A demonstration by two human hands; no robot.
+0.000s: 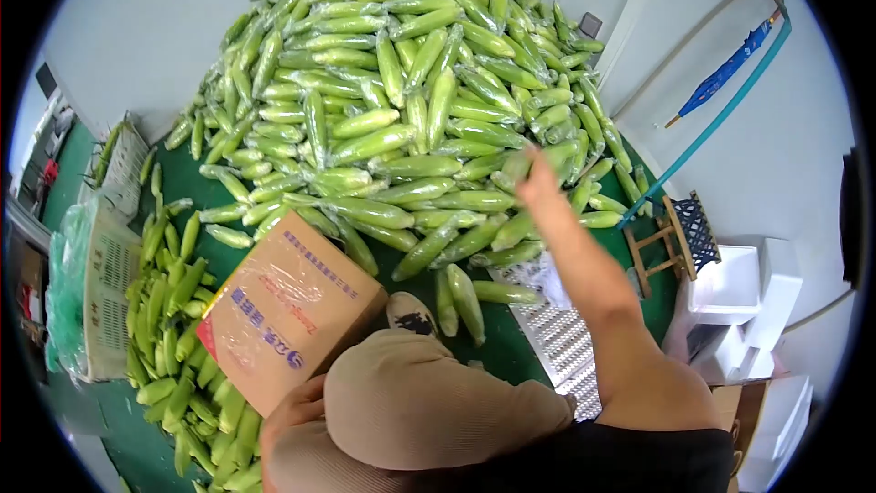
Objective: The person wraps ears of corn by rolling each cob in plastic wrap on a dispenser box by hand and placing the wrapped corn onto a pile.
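A big heap of green ears of corn [365, 141], many in clear plastic wrap, rises in front of me. My right hand [538, 178] reaches to the heap's right front, its fingers closed around a wrapped ear of corn [557, 155] that looks blurred. My left hand [297, 406] is low beside my knee, near the bottom corner of a cardboard box [283, 297]; my leg hides its fingers. The box stands tilted against my left side. Several ears lie loose on the floor by my shoe [411, 313].
Unwrapped corn [182, 356] is piled at left, beside a cream crate [109, 301] with green plastic bags [68, 283]. A perforated metal sheet [561, 342] lies at right. Beyond are a small wooden stool [671, 237], white foam boxes [730, 288] and a hanging blue umbrella [725, 73].
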